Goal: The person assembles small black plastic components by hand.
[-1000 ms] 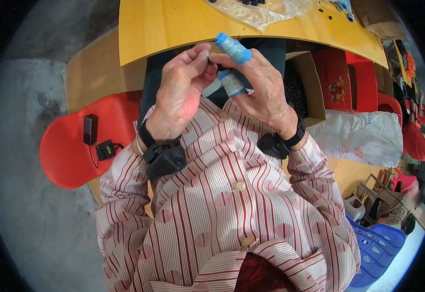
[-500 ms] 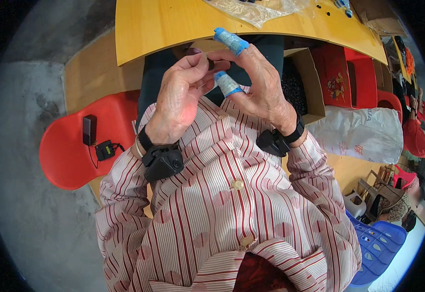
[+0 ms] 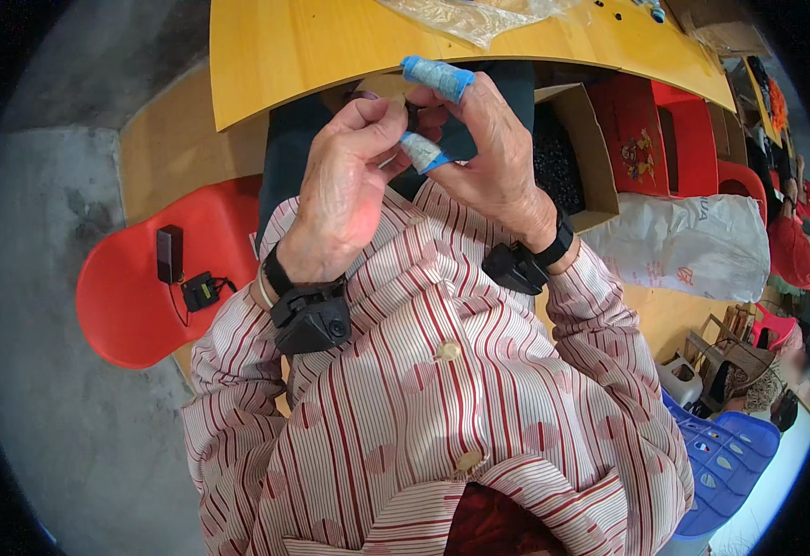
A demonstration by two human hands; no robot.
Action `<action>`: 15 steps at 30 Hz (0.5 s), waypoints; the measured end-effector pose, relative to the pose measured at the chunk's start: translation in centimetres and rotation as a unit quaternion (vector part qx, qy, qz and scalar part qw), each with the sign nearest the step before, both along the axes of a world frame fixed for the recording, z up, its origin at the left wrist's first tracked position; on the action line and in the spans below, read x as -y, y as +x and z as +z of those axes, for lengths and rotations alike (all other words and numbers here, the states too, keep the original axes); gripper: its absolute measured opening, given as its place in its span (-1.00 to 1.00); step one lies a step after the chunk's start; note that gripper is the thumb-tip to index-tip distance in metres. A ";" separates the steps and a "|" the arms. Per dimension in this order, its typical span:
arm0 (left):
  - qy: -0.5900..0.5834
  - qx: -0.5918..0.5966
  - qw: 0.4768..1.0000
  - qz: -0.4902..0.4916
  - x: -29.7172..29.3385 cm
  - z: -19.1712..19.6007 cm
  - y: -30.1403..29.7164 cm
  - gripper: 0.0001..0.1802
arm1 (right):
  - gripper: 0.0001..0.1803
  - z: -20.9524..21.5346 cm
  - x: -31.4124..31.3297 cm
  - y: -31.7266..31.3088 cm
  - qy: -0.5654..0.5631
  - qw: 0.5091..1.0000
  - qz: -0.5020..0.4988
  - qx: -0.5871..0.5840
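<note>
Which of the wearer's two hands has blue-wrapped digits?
The right hand: one blue wrap covers its index finger and a second blue wrap its thumb, whereas the left hand shows no such wrapping.

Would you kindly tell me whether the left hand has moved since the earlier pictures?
Yes: the left hand has drawn back slightly, away from the near edge of the yellow table.

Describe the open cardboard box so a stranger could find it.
Find the yellow tabletop, then look below its edge, right of the right hand. The cardboard box stands there, left of a red box; unlike that neighbour, it is brown and holds small black pieces.
</note>
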State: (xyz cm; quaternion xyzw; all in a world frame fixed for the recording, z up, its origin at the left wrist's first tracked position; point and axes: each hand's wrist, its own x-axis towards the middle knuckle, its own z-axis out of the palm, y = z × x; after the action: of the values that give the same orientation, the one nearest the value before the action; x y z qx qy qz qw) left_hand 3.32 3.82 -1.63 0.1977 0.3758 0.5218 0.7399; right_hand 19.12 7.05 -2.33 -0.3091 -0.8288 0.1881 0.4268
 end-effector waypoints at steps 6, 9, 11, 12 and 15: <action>0.017 -0.005 0.999 -0.048 0.1 0.4 -0.6 -0.77 | -0.34 -1.1 -0.1 0.0 -0.122 0.983 0.016 -0.137; 0.016 -0.010 0.995 -0.098 -0.1 0.3 -1.6 -0.70 | -0.36 -1.2 0.0 0.3 -0.146 0.974 0.042 -0.169; 0.002 -0.012 0.993 -0.119 -0.1 0.3 -2.1 -0.68 | -0.36 -1.1 0.1 0.4 -0.150 0.971 0.056 -0.177; -0.008 -0.007 0.990 -0.140 0.0 0.6 -2.3 -0.70 | -0.36 -1.1 0.1 0.4 -0.158 0.968 0.064 -0.185; -0.015 -0.024 0.988 -0.155 -0.1 1.3 -2.3 -0.73 | -0.35 -1.0 0.2 0.5 -0.177 0.961 0.085 -0.193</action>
State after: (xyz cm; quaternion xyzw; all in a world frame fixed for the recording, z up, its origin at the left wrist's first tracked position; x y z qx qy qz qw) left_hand 1.06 3.91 -0.28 0.2550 0.3658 0.3903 0.8055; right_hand 19.66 6.82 -3.29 -0.2661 -0.7073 0.4232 0.4998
